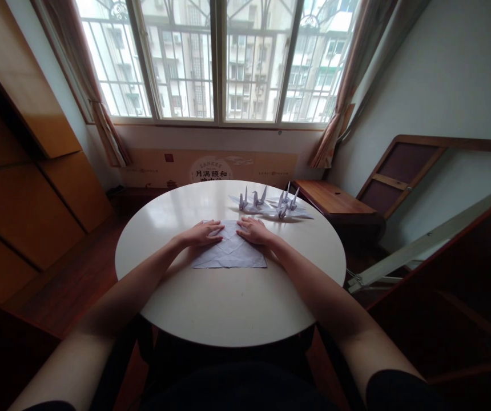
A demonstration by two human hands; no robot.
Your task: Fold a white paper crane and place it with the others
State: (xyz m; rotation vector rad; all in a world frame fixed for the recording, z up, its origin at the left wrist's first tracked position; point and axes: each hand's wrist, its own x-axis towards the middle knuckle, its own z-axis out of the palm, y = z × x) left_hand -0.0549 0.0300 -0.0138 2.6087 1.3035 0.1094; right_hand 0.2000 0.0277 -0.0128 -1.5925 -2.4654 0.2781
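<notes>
A creased sheet of pale lilac paper (230,251) lies flat on the round white table (228,308). My left hand (205,232) rests on its upper left part, fingers stretched out and pointing inward. On the upper right part lies my right hand (253,230), its fingers also stretched and flat on the paper. Fold lines cross the sheet between the two hands. Just beyond my right hand stand several folded paper cranes (282,211) of the same pale colour, with raised necks and tails.
Behind the table, a long printed box (151,162) stands below the barred window (254,63). A low wooden table (335,197) sits at the back right, with a framed wooden panel (399,171) leaning by the wall. Wooden cabinets (14,188) line the left side.
</notes>
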